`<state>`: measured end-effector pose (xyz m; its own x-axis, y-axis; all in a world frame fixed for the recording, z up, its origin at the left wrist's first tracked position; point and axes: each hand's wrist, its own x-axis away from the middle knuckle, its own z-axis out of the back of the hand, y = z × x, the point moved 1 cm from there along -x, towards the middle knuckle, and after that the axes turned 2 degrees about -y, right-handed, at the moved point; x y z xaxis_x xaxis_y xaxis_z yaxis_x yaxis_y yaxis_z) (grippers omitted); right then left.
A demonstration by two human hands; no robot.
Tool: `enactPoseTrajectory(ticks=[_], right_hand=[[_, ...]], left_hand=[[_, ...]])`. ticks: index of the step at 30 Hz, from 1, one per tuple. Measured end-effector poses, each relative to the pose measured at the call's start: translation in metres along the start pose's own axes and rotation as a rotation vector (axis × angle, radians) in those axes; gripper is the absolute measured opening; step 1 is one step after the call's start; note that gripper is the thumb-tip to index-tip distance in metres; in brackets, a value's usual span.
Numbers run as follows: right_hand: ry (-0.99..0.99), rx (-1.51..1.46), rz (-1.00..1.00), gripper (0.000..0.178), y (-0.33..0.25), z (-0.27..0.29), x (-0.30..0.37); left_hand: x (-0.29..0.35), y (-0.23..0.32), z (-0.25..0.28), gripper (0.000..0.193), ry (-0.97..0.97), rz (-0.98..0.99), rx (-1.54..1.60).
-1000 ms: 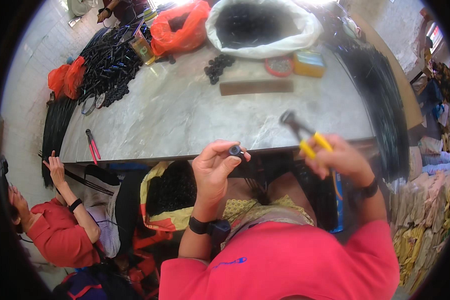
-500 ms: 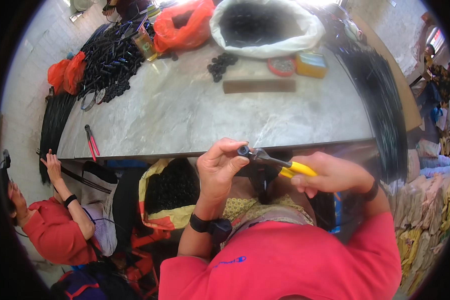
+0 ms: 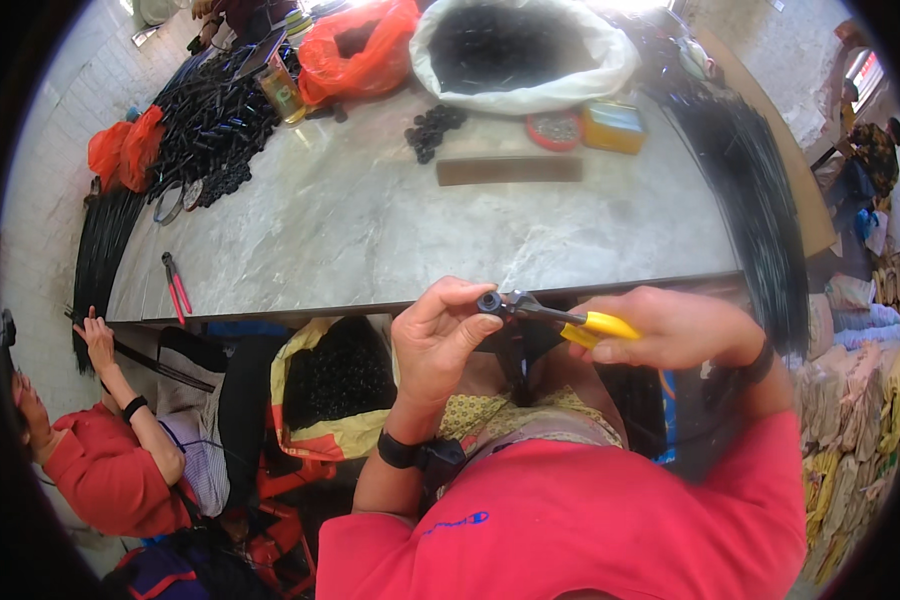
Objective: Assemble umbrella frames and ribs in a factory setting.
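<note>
My left hand (image 3: 438, 335) pinches a small black round part (image 3: 489, 302) with a hole in its end, between thumb and fingertips, just off the table's front edge. In my right hand (image 3: 670, 325) is a pair of pliers (image 3: 545, 312) with yellow grips, my fingers wrapped round them. The metal jaws reach the right side of the black part; whether they bite on it is too small to tell. Below the jaws hangs a dark, long piece (image 3: 515, 365), partly in shadow and not clear in kind.
On the grey stone table (image 3: 320, 250) lie red-handled pincers (image 3: 175, 285), a brown bar (image 3: 510, 170), small black parts (image 3: 433, 132) and a yellow box (image 3: 613, 127). A white sack (image 3: 625, 65) stands behind. Black rods (image 3: 770, 190) line the right side. A co-worker (image 3: 120, 460) sits at left.
My right hand has tilted slightly, and the yellow grips sit a little differently in it. My left hand keeps its pinch on the black part. The whole view has shifted slightly.
</note>
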<state>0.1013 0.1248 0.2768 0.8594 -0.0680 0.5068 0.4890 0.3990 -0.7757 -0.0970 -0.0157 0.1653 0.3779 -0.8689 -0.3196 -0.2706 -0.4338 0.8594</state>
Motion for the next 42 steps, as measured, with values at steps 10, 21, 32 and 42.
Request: enactPoseTrajectory(ticks=[10, 21, 32, 42], right_hand=[[0.001, 0.118, -0.042, 0.03, -0.017, 0.008, 0.004], [0.047, 0.072, -0.031, 0.026, -0.011, 0.007, -0.003], [-0.121, 0.158, -0.074, 0.024, -0.039, 0.036, 0.005], [-0.139, 0.205, -0.115, 0.019, -0.043, 0.029, -0.004]], left_hand=[[0.001, 0.0, -0.005, 0.027, 0.036, 0.032, 0.011], [-0.004, -0.005, -0.001, 0.026, 0.053, 0.035, -0.031], [-0.004, -0.003, 0.001, 0.025, 0.022, 0.011, 0.019], [0.003, -0.012, 0.005, 0.026, 0.05, -0.03, 0.009]])
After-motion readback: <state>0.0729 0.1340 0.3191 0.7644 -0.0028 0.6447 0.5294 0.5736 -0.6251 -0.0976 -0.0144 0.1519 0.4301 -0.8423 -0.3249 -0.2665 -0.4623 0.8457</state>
